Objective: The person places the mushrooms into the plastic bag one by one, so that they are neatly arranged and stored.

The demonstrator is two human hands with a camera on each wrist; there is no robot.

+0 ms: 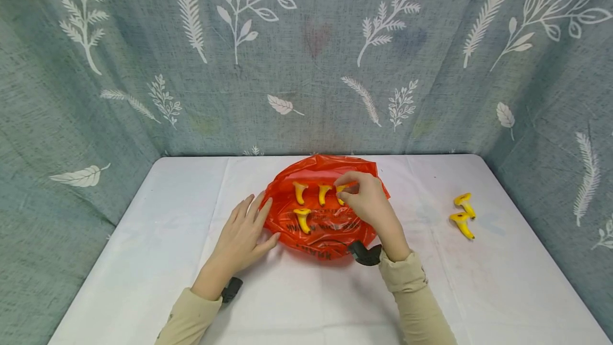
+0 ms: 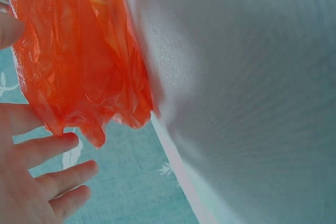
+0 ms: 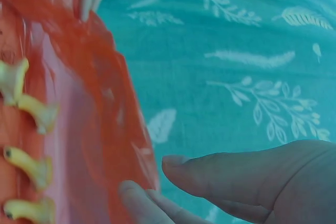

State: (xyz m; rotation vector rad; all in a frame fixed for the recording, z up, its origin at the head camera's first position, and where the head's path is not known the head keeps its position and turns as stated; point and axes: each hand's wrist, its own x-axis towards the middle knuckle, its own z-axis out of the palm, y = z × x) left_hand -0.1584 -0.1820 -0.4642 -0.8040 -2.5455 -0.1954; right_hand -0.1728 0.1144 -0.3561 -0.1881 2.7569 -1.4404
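Observation:
A red plastic bag (image 1: 335, 233) with dark print lies on the table. On it are several small yellow trumpet-shaped mushrooms, one (image 1: 299, 191) at the upper left and one (image 1: 303, 220) below it. My right hand (image 1: 369, 201) is over the bag's right part, overlapping the rightmost mushroom (image 1: 341, 194) in the head view. In the right wrist view, thumb and fingertips stand apart, with the mushrooms (image 3: 31, 167) lying away from them. My left hand (image 1: 241, 236), fingers spread, rests at the bag's left edge; its fingertips (image 2: 68, 140) reach the crumpled red film (image 2: 79, 66).
Two more yellow mushrooms (image 1: 462, 225) lie close together on the right side of the white table (image 1: 517, 281). A grey-green curtain (image 1: 316, 68) with white leaf prints encloses the back and sides. A dark wrist camera (image 1: 366, 253) overlaps the bag's lower right edge.

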